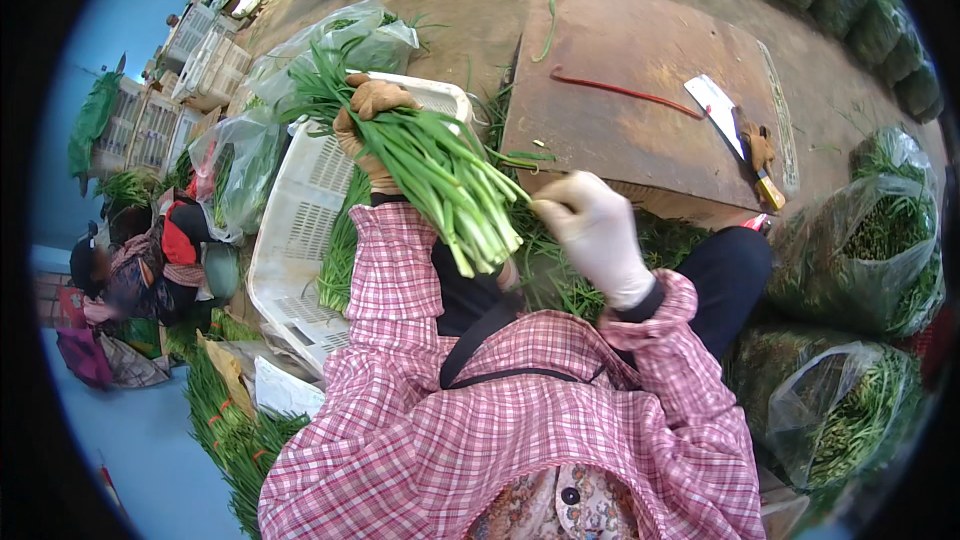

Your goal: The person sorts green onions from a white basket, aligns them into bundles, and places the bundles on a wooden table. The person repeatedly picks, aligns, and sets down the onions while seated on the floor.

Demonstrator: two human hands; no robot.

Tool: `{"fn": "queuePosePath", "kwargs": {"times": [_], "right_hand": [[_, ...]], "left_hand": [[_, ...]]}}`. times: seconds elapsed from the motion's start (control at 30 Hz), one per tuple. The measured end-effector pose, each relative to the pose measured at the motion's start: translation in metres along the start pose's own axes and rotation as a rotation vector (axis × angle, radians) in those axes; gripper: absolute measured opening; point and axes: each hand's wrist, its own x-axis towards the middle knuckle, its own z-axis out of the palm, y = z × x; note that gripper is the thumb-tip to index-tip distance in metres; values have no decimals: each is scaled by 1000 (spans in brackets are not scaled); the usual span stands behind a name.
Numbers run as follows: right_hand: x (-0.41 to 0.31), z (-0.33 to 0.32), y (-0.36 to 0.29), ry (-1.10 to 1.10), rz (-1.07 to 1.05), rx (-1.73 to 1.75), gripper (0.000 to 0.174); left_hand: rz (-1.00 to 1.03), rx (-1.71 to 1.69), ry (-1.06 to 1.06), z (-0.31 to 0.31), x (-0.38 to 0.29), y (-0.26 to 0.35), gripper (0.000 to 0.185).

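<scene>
My left hand (373, 120), in a tan-brown work glove, is closed around a bunch of long green stalks with pale ends (450, 187), which looks like garlic chives. The leaves stick out past the hand at upper left, and the white ends point down towards my lap. My right hand (589, 229), in a thin white glove, is right of the stalk ends. Its thumb and forefinger are pinched on the tip of a thin stalk. Below my left forearm a white plastic crate (300, 217) holds more green stalks (341, 247).
A worn board (622, 82) bears a red tie (630, 91), a cleaver (716, 109) and a brown glove (759, 146). Plastic bags of greens (862, 247) stand at right, others (240, 165) at left. A seated person (150, 262) is at far left. Tied bundles (232, 420) lie at lower left.
</scene>
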Motion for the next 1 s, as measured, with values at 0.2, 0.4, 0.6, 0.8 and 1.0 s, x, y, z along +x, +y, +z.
{"fn": "queuePosePath", "kwargs": {"times": [0.2,0.4,0.6,0.8,1.0], "right_hand": [[29,-4,-17,-213,352,457,32],[15,1,12,-293,354,223,16],[-25,-45,34,-83,140,-420,15],[-19,1,-21,-17,-9,-148,14],[-19,33,-11,-19,156,-218,16]], "left_hand": [[-92,126,-89,-2,1,-7,37],[-36,178,-109,-9,-2,-2,35],[90,416,-75,-2,-5,28,36],[143,524,-52,-8,0,10,36],[116,642,-91,-8,-11,-8,40]]}}
